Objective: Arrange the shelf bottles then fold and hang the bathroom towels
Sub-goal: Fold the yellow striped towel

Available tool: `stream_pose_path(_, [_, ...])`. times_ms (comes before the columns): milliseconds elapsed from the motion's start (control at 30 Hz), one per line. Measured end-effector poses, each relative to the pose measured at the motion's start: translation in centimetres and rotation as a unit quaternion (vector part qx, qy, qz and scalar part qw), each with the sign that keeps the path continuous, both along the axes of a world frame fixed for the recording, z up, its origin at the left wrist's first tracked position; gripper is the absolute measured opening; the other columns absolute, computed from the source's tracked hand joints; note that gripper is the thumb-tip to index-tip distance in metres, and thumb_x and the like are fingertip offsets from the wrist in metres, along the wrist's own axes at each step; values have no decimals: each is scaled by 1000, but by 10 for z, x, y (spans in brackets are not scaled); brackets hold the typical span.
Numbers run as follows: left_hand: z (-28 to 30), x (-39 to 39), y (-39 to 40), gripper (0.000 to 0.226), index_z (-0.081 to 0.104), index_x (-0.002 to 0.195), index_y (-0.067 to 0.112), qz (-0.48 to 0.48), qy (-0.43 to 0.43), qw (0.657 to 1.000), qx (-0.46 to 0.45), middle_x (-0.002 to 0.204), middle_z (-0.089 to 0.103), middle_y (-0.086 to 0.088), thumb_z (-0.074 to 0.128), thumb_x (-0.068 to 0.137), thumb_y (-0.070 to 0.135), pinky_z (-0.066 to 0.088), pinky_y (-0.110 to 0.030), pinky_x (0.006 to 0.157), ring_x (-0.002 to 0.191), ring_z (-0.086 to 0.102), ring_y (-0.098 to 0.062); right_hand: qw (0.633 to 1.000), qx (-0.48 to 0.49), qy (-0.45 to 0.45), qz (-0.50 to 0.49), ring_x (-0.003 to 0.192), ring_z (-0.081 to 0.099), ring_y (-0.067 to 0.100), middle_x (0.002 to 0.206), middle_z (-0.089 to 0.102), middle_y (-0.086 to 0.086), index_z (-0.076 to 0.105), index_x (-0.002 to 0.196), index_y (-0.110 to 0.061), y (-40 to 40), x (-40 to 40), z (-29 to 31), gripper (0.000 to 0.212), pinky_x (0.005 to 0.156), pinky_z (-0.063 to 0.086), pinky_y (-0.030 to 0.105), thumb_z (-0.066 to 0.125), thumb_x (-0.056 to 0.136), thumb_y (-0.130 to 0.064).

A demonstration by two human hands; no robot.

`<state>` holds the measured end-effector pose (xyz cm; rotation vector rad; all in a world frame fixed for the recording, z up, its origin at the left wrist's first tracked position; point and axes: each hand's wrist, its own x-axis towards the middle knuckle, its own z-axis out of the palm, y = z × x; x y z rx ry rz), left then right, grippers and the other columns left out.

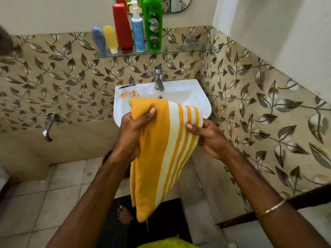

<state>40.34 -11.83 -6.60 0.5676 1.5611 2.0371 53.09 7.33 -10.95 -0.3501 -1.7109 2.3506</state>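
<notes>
Both hands — left hand [133, 133], right hand [208, 138] — grip a folded yellow-striped towel [161, 149] near the white sink [179, 93]. Beyond, five bottles [125, 31] stand on the glass shelf [179, 49] — leaf-patterned tiles [62, 77] behind.

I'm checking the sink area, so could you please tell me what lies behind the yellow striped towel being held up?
Behind the towel, gripped by the left hand and right hand, the white sink shows its faucet and back rim; its front edge and most of the basin are covered.

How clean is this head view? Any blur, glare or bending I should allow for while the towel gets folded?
Head view: the towel and both hands are sharp and evenly lit; wide-angle bending curves the wall edges; the glass shelf shows faint reflections; the left edge is blurred.
</notes>
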Motion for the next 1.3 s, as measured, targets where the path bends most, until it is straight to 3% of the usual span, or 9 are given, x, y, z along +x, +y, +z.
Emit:
stream_pose_path(167, [-14, -27, -21, 76, 63, 129, 13, -163, -71, 983, 55, 126, 69, -13, 86, 67, 50, 58, -40, 86, 113, 68, -31, 998, -45, 31, -35, 97, 76, 16, 102, 80, 1, 70, 109, -14, -12, -12, 15, 45, 79, 61, 30, 75, 68, -31])
stream_pose_path(333, [-51, -36, -36, 50, 68, 126, 20, -328, -123, 935, 60, 124, 71, 1, 72, 84, 47, 55, -31, 94, 115, 67, -16, 994, -92, 36, -45, 91, 77, 23, 101, 78, 9, 70, 109, -11, -14, -22, 30, 30, 79, 64, 38, 63, 86, -28])
stream_pose_path(500, [-48, -9, -22, 102, 54, 132, 19, -220, -88, 972, 10, 117, 73, -5, 98, 42, 41, 60, -40, 81, 107, 70, -28, 988, -142, 19, -61, 97, 76, 24, 110, 76, 11, 63, 126, -7, -6, -24, 42, 37, 81, 63, 38, 55, 97, -30])
stream_pose_path(700, [-24, -1, -2, 55, 60, 128, 23, -92, -56, 993, 46, 125, 70, -11, 76, 76, 18, 57, -54, 89, 114, 68, -36, 987, -157, 37, -1, 65, 71, 8, 61, 70, -9, 75, 59, -25, -2, -8, 32, 52, 74, 57, 27, 52, 92, -57])
stream_pose_path(833, [-9, -2, 0, 44, 61, 126, 22, -54, -60, 996, 44, 122, 72, -7, 69, 83, 18, 58, -51, 89, 112, 69, -32, 992, -122, 26, 7, 92, 76, 15, 91, 80, -2, 83, 87, -30, -1, 1, 9, 57, 85, 60, 34, 49, 76, -74])
stream_pose_path(933, [5, -6, -5, 53, 55, 137, 12, -33, -60, 997, 36, 124, 70, -10, 72, 86, 17, 59, -48, 88, 112, 69, -30, 992, -122, 17, 36, 115, 69, 27, 123, 73, 9, 77, 117, -22, -3, 4, -7, 78, 92, 60, 43, 90, 53, -64])
stream_pose_path(1000, [13, -12, -11, 51, 58, 134, 12, -54, -47, 997, 31, 119, 73, -8, 73, 85, 16, 61, -43, 85, 108, 71, -27, 995, -93, 2, 45, 109, 73, 23, 117, 76, 7, 80, 110, -19, -6, 1, -11, 71, 86, 61, 37, 99, 48, -49])
stream_pose_path(1167, [2, -33, -31, 90, 55, 135, 12, -187, -82, 977, 58, 123, 70, -11, 92, 58, 38, 59, -40, 83, 109, 70, -31, 994, -111, 20, -3, 105, 74, 22, 114, 77, 6, 80, 107, -20, -16, -13, 2, 37, 86, 61, 37, 80, 73, -33])
stream_pose_path(1300, [-17, -31, -36, 86, 61, 127, 9, -232, -110, 964, 75, 111, 75, -11, 95, 54, 38, 61, -39, 78, 98, 73, -29, 991, -132, 13, -6, 99, 75, 20, 109, 78, 4, 67, 119, -14, -24, -19, 17, 33, 82, 63, 37, 57, 89, -25])
